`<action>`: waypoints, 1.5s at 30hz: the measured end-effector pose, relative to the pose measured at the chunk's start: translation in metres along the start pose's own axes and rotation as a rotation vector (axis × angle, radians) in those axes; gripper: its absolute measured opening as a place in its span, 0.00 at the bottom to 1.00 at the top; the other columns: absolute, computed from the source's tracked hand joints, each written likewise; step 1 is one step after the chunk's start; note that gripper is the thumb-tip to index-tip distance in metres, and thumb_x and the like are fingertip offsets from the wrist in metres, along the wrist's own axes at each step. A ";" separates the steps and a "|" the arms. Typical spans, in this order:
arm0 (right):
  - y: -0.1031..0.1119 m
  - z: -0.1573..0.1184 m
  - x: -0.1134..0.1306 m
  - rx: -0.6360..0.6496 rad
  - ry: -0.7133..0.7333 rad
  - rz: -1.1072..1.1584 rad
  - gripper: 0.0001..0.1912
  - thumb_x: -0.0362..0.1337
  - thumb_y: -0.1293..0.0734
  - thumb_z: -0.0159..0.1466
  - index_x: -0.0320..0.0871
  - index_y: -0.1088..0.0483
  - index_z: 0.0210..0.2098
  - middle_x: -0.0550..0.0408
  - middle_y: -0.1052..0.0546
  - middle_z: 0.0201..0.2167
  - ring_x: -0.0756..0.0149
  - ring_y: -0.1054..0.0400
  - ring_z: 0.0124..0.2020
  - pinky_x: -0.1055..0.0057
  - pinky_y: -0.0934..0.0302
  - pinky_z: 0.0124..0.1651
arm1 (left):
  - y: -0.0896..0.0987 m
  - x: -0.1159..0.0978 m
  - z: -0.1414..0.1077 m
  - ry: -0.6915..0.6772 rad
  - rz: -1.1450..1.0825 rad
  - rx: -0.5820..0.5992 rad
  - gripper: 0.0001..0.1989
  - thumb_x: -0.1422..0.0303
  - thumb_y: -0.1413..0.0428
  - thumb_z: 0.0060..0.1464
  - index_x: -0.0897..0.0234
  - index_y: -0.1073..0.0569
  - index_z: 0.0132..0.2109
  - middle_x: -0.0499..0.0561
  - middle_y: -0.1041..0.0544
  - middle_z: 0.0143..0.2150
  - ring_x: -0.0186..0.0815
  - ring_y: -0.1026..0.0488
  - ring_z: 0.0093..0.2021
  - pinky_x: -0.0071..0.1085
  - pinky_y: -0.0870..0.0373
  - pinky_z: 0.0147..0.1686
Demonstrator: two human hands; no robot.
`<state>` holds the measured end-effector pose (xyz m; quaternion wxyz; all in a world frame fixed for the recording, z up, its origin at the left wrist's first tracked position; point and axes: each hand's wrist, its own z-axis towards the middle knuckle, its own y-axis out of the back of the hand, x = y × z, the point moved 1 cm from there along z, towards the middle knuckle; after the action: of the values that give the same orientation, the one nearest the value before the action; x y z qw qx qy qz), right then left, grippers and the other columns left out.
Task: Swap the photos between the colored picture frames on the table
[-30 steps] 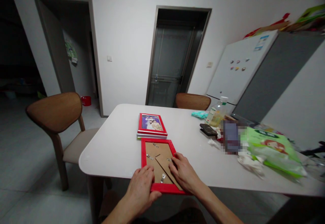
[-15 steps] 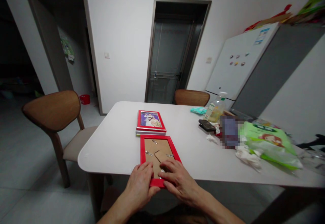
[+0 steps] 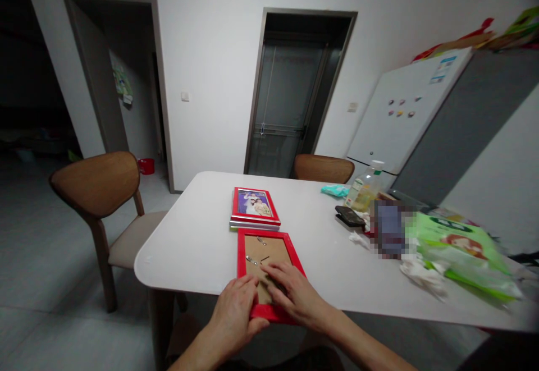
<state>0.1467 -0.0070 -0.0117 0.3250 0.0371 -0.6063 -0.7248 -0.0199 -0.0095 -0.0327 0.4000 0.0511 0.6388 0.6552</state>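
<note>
my 2 hands (image 3: 238, 307) (image 3: 298, 298) hold the red frame (image 3: 241, 259) face-down at the desk (image 3: 185, 247) edge, right fingers (image 3: 275, 273) across its brown backing (image 3: 272, 246).

I could read no word, brand or number anywhere in view. Pale marks sat in a dark oval (image 3: 451, 224) on the green package (image 3: 480, 246), too blurred for me to make out, and I could not read the blue-and-white sticker (image 3: 443, 70) on the fridge (image 3: 381, 127) or the label (image 3: 354, 191) on the bottle (image 3: 371, 181).
</note>
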 end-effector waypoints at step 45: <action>0.015 0.008 -0.082 -0.584 -0.651 0.700 0.16 0.45 0.38 0.48 0.41 0.30 0.32 0.51 0.25 0.31 0.62 0.32 0.33 0.68 0.39 0.35 | -0.029 -0.017 0.023 -0.135 -0.034 0.065 0.25 0.70 0.44 0.44 0.69 0.38 0.51 0.62 0.41 0.57 0.46 0.47 0.57 0.45 0.50 0.55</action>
<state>0.2137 0.0411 -0.0238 0.3389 -0.4838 -0.4255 -0.6856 0.0185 -0.0054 -0.0467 0.4515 0.0972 0.6322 0.6221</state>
